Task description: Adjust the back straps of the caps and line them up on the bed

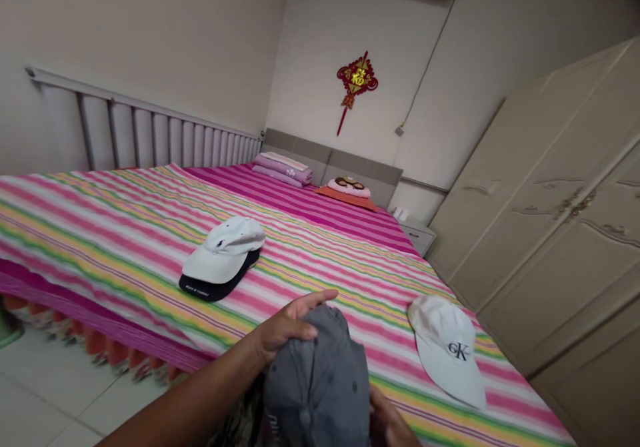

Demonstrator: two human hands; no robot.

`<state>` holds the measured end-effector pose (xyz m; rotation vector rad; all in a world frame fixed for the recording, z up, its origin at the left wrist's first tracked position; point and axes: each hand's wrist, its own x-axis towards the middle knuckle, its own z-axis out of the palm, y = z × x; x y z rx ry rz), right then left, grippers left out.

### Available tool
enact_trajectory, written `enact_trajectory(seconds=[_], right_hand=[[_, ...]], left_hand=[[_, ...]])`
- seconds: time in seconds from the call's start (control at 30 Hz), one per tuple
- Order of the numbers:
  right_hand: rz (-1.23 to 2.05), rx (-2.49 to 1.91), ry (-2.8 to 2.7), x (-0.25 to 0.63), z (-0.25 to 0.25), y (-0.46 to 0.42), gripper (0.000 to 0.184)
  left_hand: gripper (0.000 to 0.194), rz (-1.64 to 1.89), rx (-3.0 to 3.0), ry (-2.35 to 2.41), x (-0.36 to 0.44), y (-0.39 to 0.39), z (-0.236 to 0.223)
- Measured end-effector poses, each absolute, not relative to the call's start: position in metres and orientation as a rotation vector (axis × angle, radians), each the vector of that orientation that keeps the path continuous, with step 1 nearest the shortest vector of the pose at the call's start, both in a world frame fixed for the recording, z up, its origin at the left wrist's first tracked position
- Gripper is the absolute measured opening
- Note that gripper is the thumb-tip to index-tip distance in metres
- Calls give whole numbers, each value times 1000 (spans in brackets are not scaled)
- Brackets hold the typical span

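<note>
My left hand [289,325] is spread over the top of a grey baseball cap [317,381], held low in front of me above the striped bedspread [320,280]. My right hand [390,421] presses the cap's right side, partly cut off by the bottom of the view. To the left, a white cap with a dark logo and black edge [223,257] lies on the bed. A white cap with a black CK logo [447,350] lies nearer, to the right of my hands. Neither white cap touches my hands.
A cream wardrobe [540,213] stands along the bed's right side. Pillows [283,169] and a grey headboard [330,163] lie at the far end, beside a small nightstand [417,235]. A padded white rail [145,127] runs along the left wall. A tiled floor [50,393] shows at lower left.
</note>
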<state>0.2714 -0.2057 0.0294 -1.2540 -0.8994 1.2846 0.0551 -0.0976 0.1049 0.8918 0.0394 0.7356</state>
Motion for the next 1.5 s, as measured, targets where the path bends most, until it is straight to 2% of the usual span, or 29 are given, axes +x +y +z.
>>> enact_trajectory(seconds=[0.07,0.1,0.2,0.3,0.5,0.6,0.73,0.83,0.97,1.07,1.13,1.2,1.33,1.5], right_hand=[[1430,-1023,-1034,265,61,-201,71],[1451,-938,-1088,259,77,-199,69],[1389,-934,-1143,239,111,-194,51],[1324,-1059,-1124,225,121,-191,31],[948,-1237,-1177,224,120,-193,15],[862,-1262,-1150,220,125,-198,9],[815,-1244,-1164,213,129,-201,7],[769,-1244,-1200,211,129,-201,6],[776,-1265,-1308,214,126,-201,6],[788,-1301,-1396,216,127,-205,5],[760,-1319,-1479,218,132,-210,13],[637,-1318,-1575,219,141,-215,24],[160,-1242,-1853,221,156,-224,17],[-287,-1176,-2207,219,161,-225,25]], left_hand=[[80,638,1041,34,55,-107,113],[84,586,1129,35,54,-111,117],[89,529,1435,103,50,-121,126],[82,638,1617,223,45,-127,131],[82,836,1487,350,45,-128,128],[65,700,1275,344,48,-127,124],[38,514,1130,345,52,-132,120],[29,512,1067,293,55,-138,117],[30,529,926,192,59,-141,113],[39,520,860,125,60,-141,114],[47,503,839,67,59,-141,115],[48,486,834,21,57,-142,117],[30,560,892,97,54,-147,120],[20,622,968,301,53,-152,122]])
